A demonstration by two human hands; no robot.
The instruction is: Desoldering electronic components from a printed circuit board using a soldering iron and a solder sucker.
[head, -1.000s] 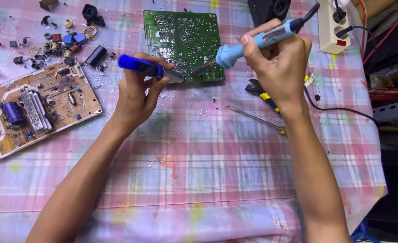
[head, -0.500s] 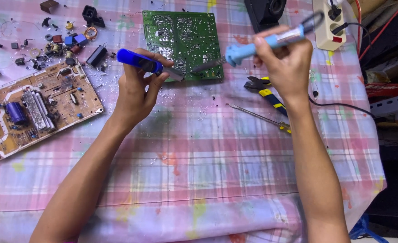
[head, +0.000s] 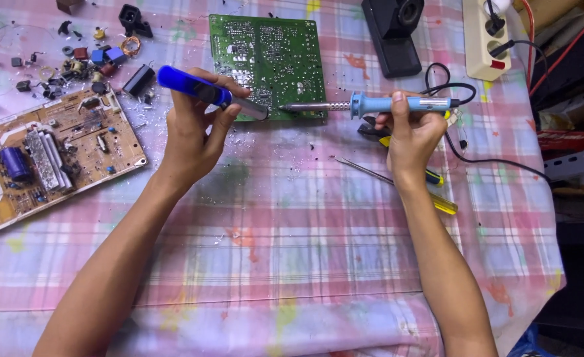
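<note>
Tools converge on the green circuit board (head: 265, 56)'s near edge: your left hand (head: 196, 129) clamps the blue desoldering pump (head: 209, 91), your right hand (head: 411, 129) the soldering iron (head: 384, 104), tips close together, so heat and suction meet there. Brown board (head: 50, 155) lies left of it on the bench (head: 305, 251).

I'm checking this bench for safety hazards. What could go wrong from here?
1. The soldering iron in the right hand points its metal tip toward the left hand holding the blue desoldering pump; a slip could burn the fingers.
2. Its black cord trails across the tablecloth and might snag.
3. The tip sits just above the cloth, which could scorch.
</note>
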